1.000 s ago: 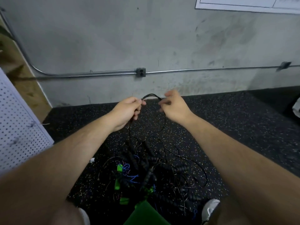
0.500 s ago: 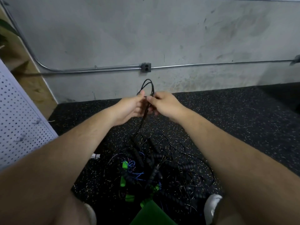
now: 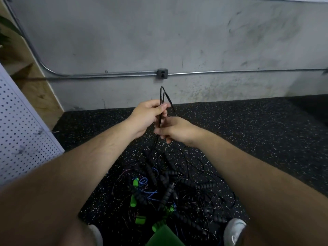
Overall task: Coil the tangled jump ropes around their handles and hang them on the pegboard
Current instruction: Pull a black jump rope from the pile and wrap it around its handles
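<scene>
Right hand (image 3: 177, 131) is sliding down below the left hand (image 3: 147, 116), both grips clamping the doubled black rope (image 3: 161, 95). Untangling is proceeding; next it likely needs drawing free of the pile (image 3: 166, 190).

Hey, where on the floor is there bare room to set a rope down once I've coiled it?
The widest bare floor lies right of your right hand, up to the wall. A smaller patch sits between the pegboard and your left hand. Both hold the black rope. It's crowded between your shoes, where the rope tangle lies.
</scene>
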`<control>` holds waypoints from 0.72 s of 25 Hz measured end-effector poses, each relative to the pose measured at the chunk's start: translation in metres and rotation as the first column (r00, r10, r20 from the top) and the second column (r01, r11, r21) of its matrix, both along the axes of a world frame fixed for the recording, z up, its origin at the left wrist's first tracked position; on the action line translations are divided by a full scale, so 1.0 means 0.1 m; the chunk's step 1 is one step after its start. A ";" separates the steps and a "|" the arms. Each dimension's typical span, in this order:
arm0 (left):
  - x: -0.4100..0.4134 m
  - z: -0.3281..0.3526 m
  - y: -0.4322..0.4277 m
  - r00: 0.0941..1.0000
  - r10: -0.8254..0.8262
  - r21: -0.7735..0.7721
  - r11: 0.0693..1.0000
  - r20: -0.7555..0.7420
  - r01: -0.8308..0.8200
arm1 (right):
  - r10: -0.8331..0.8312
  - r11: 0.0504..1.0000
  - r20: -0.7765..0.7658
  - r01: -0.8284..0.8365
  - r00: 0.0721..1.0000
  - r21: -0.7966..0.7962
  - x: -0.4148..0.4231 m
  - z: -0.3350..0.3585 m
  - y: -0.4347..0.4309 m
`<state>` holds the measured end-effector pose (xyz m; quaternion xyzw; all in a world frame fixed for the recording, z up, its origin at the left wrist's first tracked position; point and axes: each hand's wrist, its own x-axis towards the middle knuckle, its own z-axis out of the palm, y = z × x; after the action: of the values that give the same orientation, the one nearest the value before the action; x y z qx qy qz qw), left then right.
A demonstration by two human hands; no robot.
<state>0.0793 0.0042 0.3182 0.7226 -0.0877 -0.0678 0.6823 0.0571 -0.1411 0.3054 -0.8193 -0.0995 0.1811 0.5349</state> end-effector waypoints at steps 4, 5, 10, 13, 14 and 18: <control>0.08 -0.02 0.04 0.999 -0.001 0.026 1.000 -0.034 0.002 | -0.203 0.979 0.159 0.203 0.966 0.017 0.05 0.12 0.03; 0.09 -0.06 0.06 0.994 -0.047 0.004 0.999 -0.096 0.047 | -0.256 0.967 0.178 0.250 0.950 0.055 0.08 0.16 0.00; -0.04 -0.17 0.17 0.931 -0.314 0.122 0.933 -0.184 0.339 | -0.385 0.909 0.149 0.346 0.911 0.234 0.19 0.24 -0.05; 0.03 -0.11 0.09 0.990 -0.125 0.061 0.990 -0.069 0.129 | -0.369 0.905 0.052 0.346 0.928 0.247 0.19 0.23 -0.06; 0.07 -0.08 0.06 0.998 -0.052 0.005 0.999 -0.044 0.052 | -0.323 0.926 0.019 0.311 0.946 0.215 0.18 0.21 -0.05; 0.12 0.00 -0.01 1.000 -0.009 -0.156 0.988 -0.020 0.006 | -0.031 0.997 0.047 0.034 0.998 -0.066 0.02 0.05 0.07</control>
<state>0.0911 0.0036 0.3186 0.6660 -0.0882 -0.0709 0.7374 0.0589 -0.1336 0.3100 -0.8422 -0.0925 0.1566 0.5076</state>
